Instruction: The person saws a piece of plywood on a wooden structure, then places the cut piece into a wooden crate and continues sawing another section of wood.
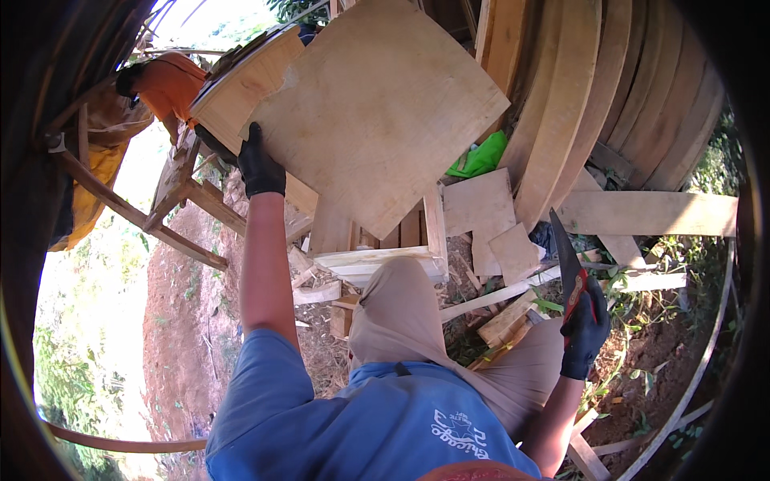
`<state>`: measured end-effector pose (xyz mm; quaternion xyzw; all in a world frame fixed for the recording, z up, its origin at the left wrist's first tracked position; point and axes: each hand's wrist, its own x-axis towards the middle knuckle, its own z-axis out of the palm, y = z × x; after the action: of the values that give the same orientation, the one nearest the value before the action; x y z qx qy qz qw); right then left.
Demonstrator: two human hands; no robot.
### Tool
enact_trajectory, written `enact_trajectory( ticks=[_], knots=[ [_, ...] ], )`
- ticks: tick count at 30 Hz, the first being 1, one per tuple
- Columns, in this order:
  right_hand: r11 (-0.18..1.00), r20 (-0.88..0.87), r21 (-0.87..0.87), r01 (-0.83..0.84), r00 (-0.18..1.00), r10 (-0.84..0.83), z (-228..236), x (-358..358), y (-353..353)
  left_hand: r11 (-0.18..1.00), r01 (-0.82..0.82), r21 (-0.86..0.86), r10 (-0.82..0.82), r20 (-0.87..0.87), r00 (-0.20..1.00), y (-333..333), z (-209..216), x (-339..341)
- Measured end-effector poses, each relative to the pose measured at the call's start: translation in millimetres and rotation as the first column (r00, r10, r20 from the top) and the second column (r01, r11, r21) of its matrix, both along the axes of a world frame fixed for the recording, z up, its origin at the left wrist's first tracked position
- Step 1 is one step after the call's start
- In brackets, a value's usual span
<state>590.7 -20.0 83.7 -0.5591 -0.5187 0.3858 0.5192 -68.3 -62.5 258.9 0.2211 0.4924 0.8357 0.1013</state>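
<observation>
My left hand (261,167), in a black glove, grips the left corner of a large square plywood panel (385,104). One digit lies on its face, and other fingers reach past the corner, partly hidden. The panel is turned cornerwise above a wooden frame (377,255) with slats, in front of my knee. Out to the right, my gloved right hand (587,330) is closed round the red and black handle of a handsaw (568,255). The dark blade points up and away from me, apart from the panel.
Long boards (573,104) lean at the far right. Smaller plywood pieces (480,204) and a green bag (480,155) lie beyond the frame. Wood offcuts (507,319) litter the ground. At the far left, a person in orange (168,84) bends near a wooden trestle (172,196).
</observation>
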Motion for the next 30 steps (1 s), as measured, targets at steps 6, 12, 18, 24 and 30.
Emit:
enact_trajectory(
  ticks=[6,12,18,24,30],
  knots=[
    [0.992,0.121,0.104,-0.073,0.991,0.060,-26.0,-33.7,42.4,0.987,0.116,0.110,-0.133,0.163,0.978,21.0,-79.7,26.9],
    [0.930,-0.068,-0.325,-0.175,0.985,0.162,-21.4,-80.9,58.5,0.981,0.158,0.109,-0.185,0.327,0.927,21.4,-130.0,89.4],
    [0.901,-0.077,-0.331,-0.280,0.960,0.270,-49.9,-113.0,61.2,0.903,0.355,0.242,-0.425,0.384,0.820,10.1,-189.0,109.2],
    [0.799,-0.442,-0.393,-0.455,0.855,0.270,-26.1,-122.5,44.9,0.845,0.481,0.234,-0.534,0.424,0.732,-13.5,-178.6,151.7],
    [0.782,-0.584,-0.385,-0.490,0.785,0.204,-23.1,-129.4,43.5,0.629,0.777,-0.035,-0.702,0.403,0.587,-48.9,-185.4,202.7]
  ],
)
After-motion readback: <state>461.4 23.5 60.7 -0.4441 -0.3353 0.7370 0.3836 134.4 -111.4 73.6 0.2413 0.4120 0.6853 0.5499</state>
